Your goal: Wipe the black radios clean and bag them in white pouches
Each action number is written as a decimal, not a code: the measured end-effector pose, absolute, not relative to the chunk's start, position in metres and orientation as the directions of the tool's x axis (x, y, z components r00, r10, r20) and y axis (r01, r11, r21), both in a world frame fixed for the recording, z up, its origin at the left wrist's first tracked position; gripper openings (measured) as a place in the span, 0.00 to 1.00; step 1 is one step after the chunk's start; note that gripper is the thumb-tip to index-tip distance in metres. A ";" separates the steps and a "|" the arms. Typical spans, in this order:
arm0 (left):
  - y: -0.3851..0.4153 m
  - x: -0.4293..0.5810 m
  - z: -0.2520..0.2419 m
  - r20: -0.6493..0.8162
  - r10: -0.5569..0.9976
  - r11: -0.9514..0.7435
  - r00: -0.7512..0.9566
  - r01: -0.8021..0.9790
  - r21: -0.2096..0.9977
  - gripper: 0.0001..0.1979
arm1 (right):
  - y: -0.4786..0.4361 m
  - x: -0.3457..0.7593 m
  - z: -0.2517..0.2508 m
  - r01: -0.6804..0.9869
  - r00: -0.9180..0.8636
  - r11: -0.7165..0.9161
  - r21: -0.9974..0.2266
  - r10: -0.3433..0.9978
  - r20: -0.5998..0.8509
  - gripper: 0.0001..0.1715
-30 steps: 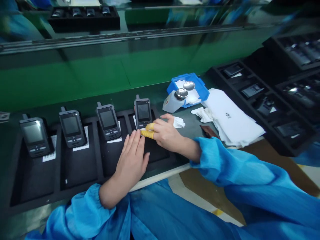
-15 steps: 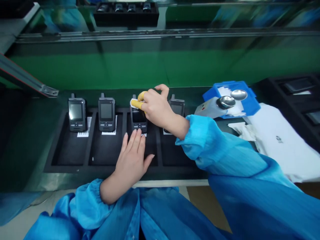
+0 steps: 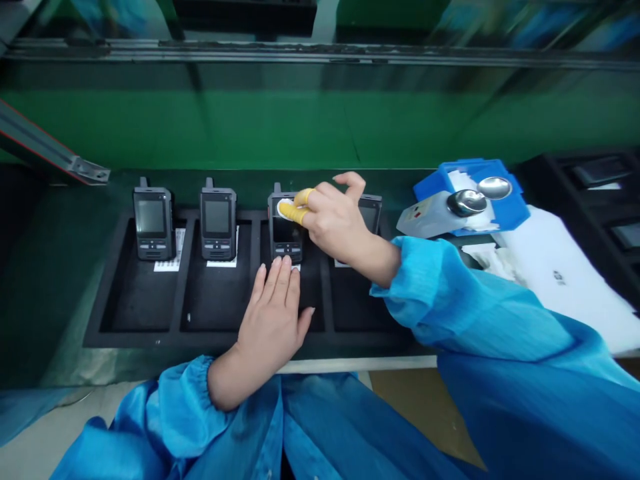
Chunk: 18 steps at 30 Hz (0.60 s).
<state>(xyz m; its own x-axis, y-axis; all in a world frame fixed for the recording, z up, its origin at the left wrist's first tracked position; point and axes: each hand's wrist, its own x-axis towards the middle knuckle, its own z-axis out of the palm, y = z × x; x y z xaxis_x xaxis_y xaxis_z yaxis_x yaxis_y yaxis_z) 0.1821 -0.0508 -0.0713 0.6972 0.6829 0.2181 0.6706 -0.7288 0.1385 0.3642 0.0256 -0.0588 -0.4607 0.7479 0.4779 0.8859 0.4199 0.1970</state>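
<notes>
A black tray (image 3: pixel 177 300) with compartments holds several handheld radios with screens, propped at its far edge. My right hand (image 3: pixel 335 220), two fingers in yellow finger cots, presses a small white wiping pad (image 3: pixel 285 208) on the upper screen of the third radio (image 3: pixel 286 235). Flat, with fingers stretched out, my left hand (image 3: pixel 273 307) touches that radio's lower end. To the left stand another radio (image 3: pixel 218 223) and the leftmost radio (image 3: pixel 153 223). The rightmost radio (image 3: pixel 371 213) is partly hidden behind my right hand. White labels with printing lie under the radios.
Right of the tray are a white bottle with a metal top (image 3: pixel 430 212), a blue bin (image 3: pixel 517 212) with white pieces, crumpled wipes (image 3: pixel 493 260) and a white bag (image 3: pixel 570 273). Another black tray (image 3: pixel 555 175) sits far right. A metal bracket (image 3: pixel 90 170) juts in at left.
My right hand has moved the wiping pad from the radio's top edge down onto its screen. My left hand stays at the radio's lower end. The camera view has shifted slightly.
</notes>
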 end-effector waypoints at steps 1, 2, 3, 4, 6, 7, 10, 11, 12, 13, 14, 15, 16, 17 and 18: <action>-0.051 0.182 -0.071 0.207 0.685 -0.727 0.698 0.671 0.145 0.26 | 0.023 0.364 -0.059 0.883 -0.465 0.428 0.191 0.748 0.473 0.22; -0.051 0.182 -0.072 0.198 0.687 -0.726 0.699 0.671 0.151 0.26 | 0.017 0.363 -0.060 0.872 -0.484 0.451 0.189 0.742 0.464 0.20; -0.051 0.182 -0.072 0.192 0.688 -0.726 0.700 0.670 0.155 0.26 | 0.011 0.362 -0.061 0.857 -0.510 0.477 0.194 0.732 0.452 0.19; -0.051 0.182 -0.072 0.191 0.689 -0.725 0.699 0.671 0.156 0.26 | 0.005 0.360 -0.062 0.842 -0.534 0.498 0.205 0.720 0.443 0.18; -0.051 0.182 -0.073 0.201 0.690 -0.723 0.695 0.674 0.152 0.26 | -0.003 0.356 -0.062 0.826 -0.561 0.515 0.228 0.707 0.431 0.18; -0.051 0.182 -0.073 0.209 0.690 -0.723 0.693 0.675 0.146 0.26 | -0.002 0.353 -0.061 0.831 -0.554 0.507 0.230 0.712 0.431 0.18; -0.051 0.183 -0.073 0.228 0.686 -0.725 0.691 0.675 0.139 0.25 | 0.015 0.345 -0.056 0.885 -0.460 0.431 0.175 0.760 0.459 0.19; -0.051 0.183 -0.073 0.229 0.686 -0.725 0.690 0.674 0.141 0.25 | 0.023 0.343 -0.054 0.905 -0.420 0.399 0.148 0.779 0.466 0.20; -0.051 0.183 -0.074 0.228 0.688 -0.724 0.689 0.674 0.145 0.25 | 0.030 0.343 -0.053 0.920 -0.386 0.373 0.124 0.797 0.465 0.22; -0.051 0.183 -0.074 0.225 0.690 -0.722 0.688 0.675 0.149 0.25 | 0.036 0.343 -0.051 0.929 -0.363 0.355 0.105 0.812 0.457 0.23; -0.051 0.183 -0.074 0.221 0.692 -0.721 0.688 0.676 0.153 0.25 | 0.040 0.345 -0.051 0.933 -0.350 0.347 0.092 0.824 0.446 0.25; -0.051 0.183 -0.073 0.216 0.693 -0.720 0.688 0.676 0.156 0.25 | 0.042 0.348 -0.051 0.936 -0.341 0.342 0.081 0.832 0.437 0.25; -0.051 0.183 -0.073 0.213 0.693 -0.720 0.689 0.675 0.159 0.25 | 0.042 0.352 -0.051 0.939 -0.332 0.335 0.071 0.838 0.432 0.25; -0.051 0.183 -0.073 0.210 0.692 -0.722 0.691 0.673 0.164 0.25 | 0.040 0.357 -0.053 0.944 -0.319 0.325 0.061 0.844 0.431 0.25; -0.051 0.183 -0.073 0.207 0.691 -0.723 0.693 0.670 0.169 0.25 | 0.037 0.361 -0.055 0.948 -0.304 0.313 0.054 0.848 0.433 0.24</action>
<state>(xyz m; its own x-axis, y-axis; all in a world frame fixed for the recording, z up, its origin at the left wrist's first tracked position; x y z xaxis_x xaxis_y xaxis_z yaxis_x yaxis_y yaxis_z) 0.1829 -0.0512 -0.0733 0.6926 0.6909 0.2072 0.6704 -0.7226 0.1686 0.3615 0.0373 -0.0546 -0.3043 0.8485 0.4331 0.9483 0.3128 0.0535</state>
